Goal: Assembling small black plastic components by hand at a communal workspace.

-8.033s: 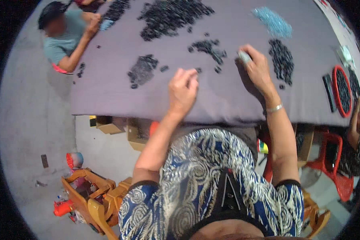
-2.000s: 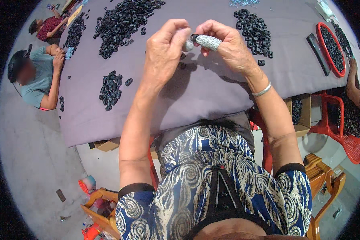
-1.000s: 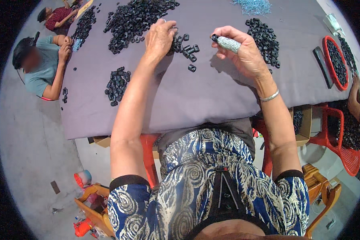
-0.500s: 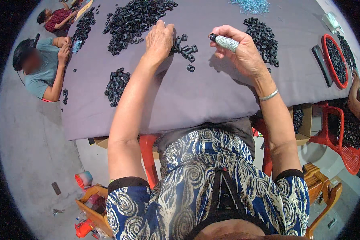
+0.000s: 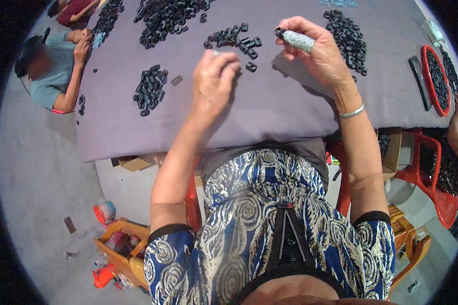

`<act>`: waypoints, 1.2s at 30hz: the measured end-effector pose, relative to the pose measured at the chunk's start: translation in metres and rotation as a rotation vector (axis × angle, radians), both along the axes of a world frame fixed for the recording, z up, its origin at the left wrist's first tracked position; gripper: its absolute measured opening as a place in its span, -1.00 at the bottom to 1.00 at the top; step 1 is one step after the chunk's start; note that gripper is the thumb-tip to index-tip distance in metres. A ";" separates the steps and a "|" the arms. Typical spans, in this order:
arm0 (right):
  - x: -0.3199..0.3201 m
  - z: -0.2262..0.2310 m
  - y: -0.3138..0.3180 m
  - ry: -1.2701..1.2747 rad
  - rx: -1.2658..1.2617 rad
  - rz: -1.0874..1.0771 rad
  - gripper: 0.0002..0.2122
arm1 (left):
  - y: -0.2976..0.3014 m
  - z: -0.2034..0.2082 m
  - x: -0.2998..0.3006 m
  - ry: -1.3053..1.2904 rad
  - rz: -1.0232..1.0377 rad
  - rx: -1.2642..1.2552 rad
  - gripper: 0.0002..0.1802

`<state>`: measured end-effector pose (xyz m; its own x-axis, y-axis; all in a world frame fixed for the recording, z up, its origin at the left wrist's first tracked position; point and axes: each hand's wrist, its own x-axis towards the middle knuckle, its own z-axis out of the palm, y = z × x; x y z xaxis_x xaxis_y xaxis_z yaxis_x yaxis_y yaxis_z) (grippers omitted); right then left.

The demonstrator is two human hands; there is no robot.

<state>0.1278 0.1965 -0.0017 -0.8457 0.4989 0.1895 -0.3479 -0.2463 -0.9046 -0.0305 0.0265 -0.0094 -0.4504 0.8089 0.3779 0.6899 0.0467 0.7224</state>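
Observation:
My right hand [image 5: 315, 51] is closed around a short, pale silvery, textured cylinder [image 5: 297, 41]. A small black piece [image 5: 279, 32] sits at its end; whether the cylinder is a tool handle or a sleeve, I cannot tell. My left hand [image 5: 213, 84] is blurred by motion, its fingers bent, just below a loose cluster of small black plastic pieces [image 5: 229, 38]. What those fingers hold, if anything, does not show. To its left, a smeared brownish piece [image 5: 176, 80] appears beside a small pile of black pieces [image 5: 150, 89].
A large heap of black pieces [image 5: 168, 20] lies at the far left of the grey tablecloth [image 5: 269, 112], another heap [image 5: 346, 40] right of my right hand. Blue bits [image 5: 338, 3] lie at the back. A red basket [image 5: 425, 66] stands far right; a person [image 5: 61, 66] sits left.
My left hand has pulled back toward me from the cluster of black pieces. The smeared brownish piece now shows left of it. My right hand keeps its hold on the silvery cylinder.

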 end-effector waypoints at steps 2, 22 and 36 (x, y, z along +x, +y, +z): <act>-0.002 0.001 -0.006 0.008 -0.002 0.000 -0.83 | -0.011 -0.006 0.013 0.013 -0.006 -0.083 -0.90; 0.002 -0.014 0.013 -0.008 0.055 0.080 -0.72 | -0.041 -0.006 0.012 0.089 0.149 -0.025 -0.87; 0.002 0.018 -0.014 -0.099 -0.139 -0.040 -0.91 | -0.038 -0.007 0.004 0.415 -0.010 -0.164 -0.77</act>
